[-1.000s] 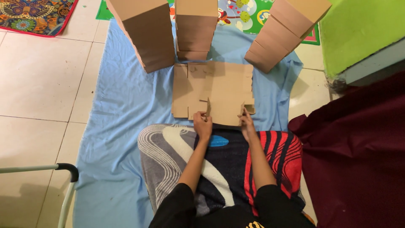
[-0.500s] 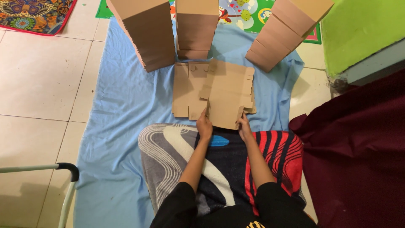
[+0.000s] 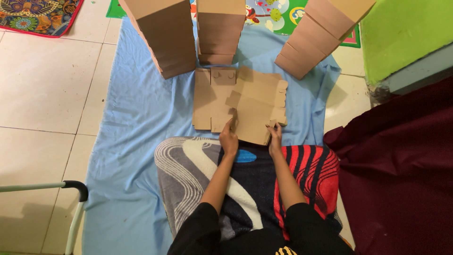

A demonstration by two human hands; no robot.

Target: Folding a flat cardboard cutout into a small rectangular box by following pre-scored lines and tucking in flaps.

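Fingers of the left hand (image 3: 229,138) curling around the near left edge of a flat cardboard blank (image 3: 257,113), pinching it; fingers of the right hand (image 3: 274,138) closing on its near right corner, thumb over the top. Holding that blank tilted, near edge lifted, over a stack of flat cardboard blanks (image 3: 210,97) lying on the blue sheet (image 3: 137,104). Resting just beyond a patterned blanket (image 3: 188,165) in grey, white, black and red. Standing behind the blanks, three tall stacks of folded cardboard boxes: left stack (image 3: 163,35), middle stack (image 3: 219,28), right stack (image 3: 321,35) leaning outward. Bordering the right side, a dark maroon cloth (image 3: 401,170) and a green surface (image 3: 401,33). Showing at lower left, a metal tube with a black grip (image 3: 71,189).
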